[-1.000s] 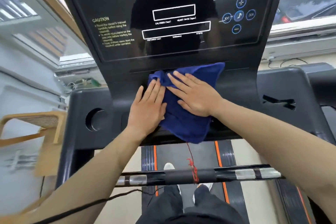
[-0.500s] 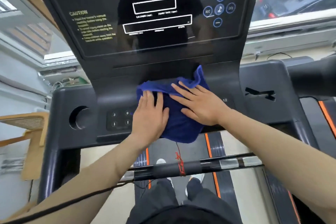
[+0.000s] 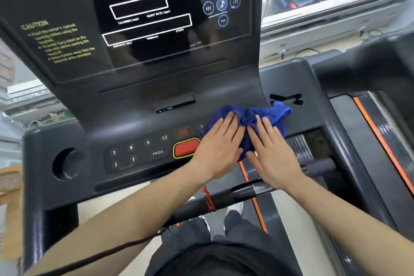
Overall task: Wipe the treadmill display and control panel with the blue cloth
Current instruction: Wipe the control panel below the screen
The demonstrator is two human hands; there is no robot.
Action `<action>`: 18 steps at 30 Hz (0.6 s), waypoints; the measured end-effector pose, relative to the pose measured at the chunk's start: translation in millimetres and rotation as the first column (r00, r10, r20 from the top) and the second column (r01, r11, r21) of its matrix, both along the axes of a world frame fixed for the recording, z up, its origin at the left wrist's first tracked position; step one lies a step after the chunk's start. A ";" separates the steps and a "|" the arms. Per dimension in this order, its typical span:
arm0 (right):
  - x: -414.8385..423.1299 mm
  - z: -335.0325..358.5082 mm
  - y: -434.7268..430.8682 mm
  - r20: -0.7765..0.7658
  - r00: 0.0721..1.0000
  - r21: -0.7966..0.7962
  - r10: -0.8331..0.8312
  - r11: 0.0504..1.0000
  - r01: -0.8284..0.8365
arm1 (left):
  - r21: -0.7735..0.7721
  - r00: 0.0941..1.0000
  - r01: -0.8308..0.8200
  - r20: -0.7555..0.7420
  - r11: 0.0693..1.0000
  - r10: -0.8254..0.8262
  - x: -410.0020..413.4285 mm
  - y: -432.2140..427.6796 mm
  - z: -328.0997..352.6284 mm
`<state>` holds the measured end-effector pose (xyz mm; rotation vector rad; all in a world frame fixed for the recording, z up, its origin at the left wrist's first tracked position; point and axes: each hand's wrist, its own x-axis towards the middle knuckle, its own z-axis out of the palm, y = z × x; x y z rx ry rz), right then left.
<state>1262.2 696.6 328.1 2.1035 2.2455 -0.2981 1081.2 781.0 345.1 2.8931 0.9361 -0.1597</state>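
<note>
The treadmill console (image 3: pixel 291 74) fills the head view, dark grey and tilted. Its glossy black display (image 3: pixel 139 18) sits at the top, printed with white readout boxes, yellow caution text at the left and round blue music buttons (image 3: pixel 221 3) at the right. Below lies the control panel (image 3: pixel 139 152), with numbered keys, a PROG key and a red stop button (image 3: pixel 186 148) ringed in yellow (the key labels are a little blurred). The blue cloth (image 3: pixel 264 116) lies bunched on the right end of this panel. The left hand (image 3: pixel 219 148) lies flat on the cloth just beside the red button, fingers (image 3: pixel 226 123) straight and close together. The right hand (image 3: pixel 272 152) lies flat alongside, fingers (image 3: pixel 267 126) slightly spread, fingertips on the cloth.
</note>
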 end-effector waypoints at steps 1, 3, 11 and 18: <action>-5.4 1.7 3.6 -0.011 0.999 0.011 0.039 0.999 -0.039 | 0.005 1.000 -0.012 0.002 1.000 0.012 -8.6 1.5 0.2; -15.7 5.4 22.8 -0.007 0.991 0.027 0.132 0.991 -0.132 | -0.005 0.997 -0.081 0.012 0.997 0.081 -25.5 9.6 2.5; -128.1 20.7 92.3 -0.040 0.873 -0.016 0.487 0.873 -0.488 | -0.012 0.925 -0.377 -0.052 0.926 0.376 -157.6 8.4 1.9; -262.2 19.2 97.5 -0.084 0.780 0.007 0.620 0.783 -0.622 | 0.088 0.808 -0.575 -0.095 0.814 0.581 -263.9 -31.8 6.8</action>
